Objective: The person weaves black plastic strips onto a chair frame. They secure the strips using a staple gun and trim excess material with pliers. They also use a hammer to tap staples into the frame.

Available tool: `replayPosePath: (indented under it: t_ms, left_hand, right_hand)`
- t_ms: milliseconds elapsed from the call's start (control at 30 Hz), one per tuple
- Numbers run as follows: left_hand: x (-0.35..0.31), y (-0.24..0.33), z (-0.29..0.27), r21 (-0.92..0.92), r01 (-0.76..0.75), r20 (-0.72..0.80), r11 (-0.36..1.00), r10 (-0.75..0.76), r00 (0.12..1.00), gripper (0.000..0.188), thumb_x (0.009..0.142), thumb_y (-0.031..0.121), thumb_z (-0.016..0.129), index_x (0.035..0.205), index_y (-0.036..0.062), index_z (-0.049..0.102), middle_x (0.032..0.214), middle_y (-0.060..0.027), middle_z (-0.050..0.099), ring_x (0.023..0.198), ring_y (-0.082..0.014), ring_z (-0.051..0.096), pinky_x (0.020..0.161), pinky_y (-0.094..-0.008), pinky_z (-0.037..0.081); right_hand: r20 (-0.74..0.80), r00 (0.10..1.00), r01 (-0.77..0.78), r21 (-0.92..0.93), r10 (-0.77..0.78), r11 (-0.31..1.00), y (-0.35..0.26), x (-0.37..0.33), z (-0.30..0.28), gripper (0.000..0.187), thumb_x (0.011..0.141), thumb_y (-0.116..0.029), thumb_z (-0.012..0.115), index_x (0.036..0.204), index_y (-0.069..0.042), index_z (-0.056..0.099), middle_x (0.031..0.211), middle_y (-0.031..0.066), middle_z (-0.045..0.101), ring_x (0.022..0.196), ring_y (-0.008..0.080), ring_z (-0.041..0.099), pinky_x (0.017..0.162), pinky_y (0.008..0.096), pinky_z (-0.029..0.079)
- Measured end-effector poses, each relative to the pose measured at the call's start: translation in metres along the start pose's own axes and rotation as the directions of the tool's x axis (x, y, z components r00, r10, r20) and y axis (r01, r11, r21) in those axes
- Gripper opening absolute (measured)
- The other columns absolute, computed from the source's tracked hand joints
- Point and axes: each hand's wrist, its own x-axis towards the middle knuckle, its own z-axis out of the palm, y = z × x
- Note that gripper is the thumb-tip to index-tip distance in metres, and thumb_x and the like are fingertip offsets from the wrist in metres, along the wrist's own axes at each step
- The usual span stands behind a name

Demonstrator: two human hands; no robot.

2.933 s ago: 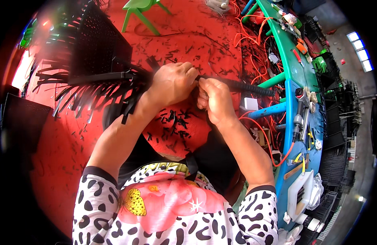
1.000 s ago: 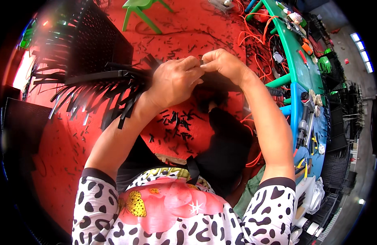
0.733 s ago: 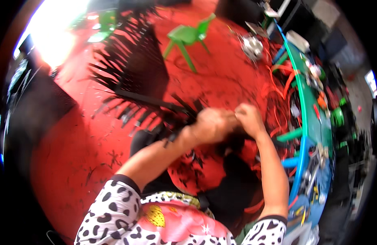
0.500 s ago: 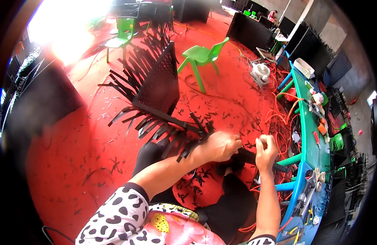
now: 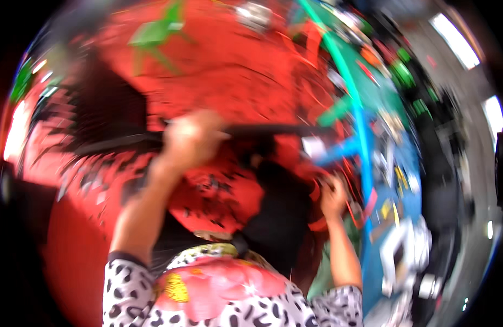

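Note:
The picture is motion-blurred. My left hand (image 5: 191, 139) is closed around a long black bar (image 5: 273, 129) held level in front of me. Many black strips (image 5: 99, 147) fan out from the bar's left part. My right hand (image 5: 333, 193) is off the bar, lower down to the right, beside orange cables (image 5: 360, 204) at the bench's edge. Its fingers look curled, but the blur hides whether anything is in them. My black-clothed legs (image 5: 278, 218) are below the bar.
The floor is red (image 5: 235, 71), with small black scraps (image 5: 218, 191) scattered near my legs. A green plastic chair (image 5: 153, 35) stands at the back. A cluttered bench with a blue-green edge (image 5: 363, 136) runs along the right, with tools and cables on it.
My right hand has let go of the black bar and dropped to the right, toward the bench edge. My left hand still holds the bar. The view has swung back down.

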Motion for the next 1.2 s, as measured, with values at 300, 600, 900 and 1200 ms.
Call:
replayPosePath:
  t_ms: [300,600,900,1200]
  left_hand:
    - [0.002,0.005,-0.031,-0.189,0.143,0.038,0.971,-0.138,0.990,0.019,0.068,-0.004,0.065,0.086,-0.0029,0.057,0.078,-0.0166,0.058,0.072,-0.0346,0.059,0.065,-0.0358,0.047]
    - [0.003,-0.005,-0.024,-0.201,0.150,0.061,0.968,-0.141,0.988,0.019,0.067,-0.006,0.065,0.084,-0.0045,0.058,0.085,-0.0172,0.063,0.073,-0.0326,0.062,0.068,-0.0341,0.050]
    - [0.004,0.005,-0.032,-0.132,0.133,0.040,0.982,-0.129,0.991,0.021,0.067,0.007,0.072,0.082,-0.0021,0.060,0.085,-0.0143,0.064,0.075,-0.0323,0.064,0.065,-0.0374,0.051]
    - [-0.004,-0.007,-0.028,-0.080,0.143,0.034,0.987,-0.140,0.990,0.018,0.070,0.009,0.069,0.083,0.0034,0.059,0.081,-0.0109,0.061,0.075,-0.0330,0.061,0.063,-0.0386,0.050]
  right_hand:
    - [-0.151,0.965,-0.240,-0.164,0.216,0.957,0.071,0.104,-0.067,0.028,0.079,-0.017,0.069,0.100,-0.004,0.056,0.086,0.0161,0.065,0.080,0.0298,0.065,0.068,0.0398,0.050]
    - [-0.143,0.660,-0.607,-0.680,0.738,0.412,0.124,0.225,-0.062,0.090,0.067,-0.055,0.074,0.123,0.009,0.047,0.121,0.0279,0.056,0.114,0.0371,0.056,0.094,0.0451,0.046]
    - [0.046,0.751,-0.422,-0.734,0.658,0.533,0.174,0.206,-0.050,0.047,0.068,-0.031,0.065,0.097,0.006,0.065,0.100,0.0301,0.063,0.098,0.0409,0.062,0.085,0.0457,0.049]
    - [0.269,0.899,-0.346,-0.049,0.346,0.937,0.016,0.171,-0.097,0.024,0.075,-0.013,0.069,0.092,-0.003,0.055,0.069,0.0012,0.057,0.053,0.0098,0.053,0.050,0.0246,0.044]
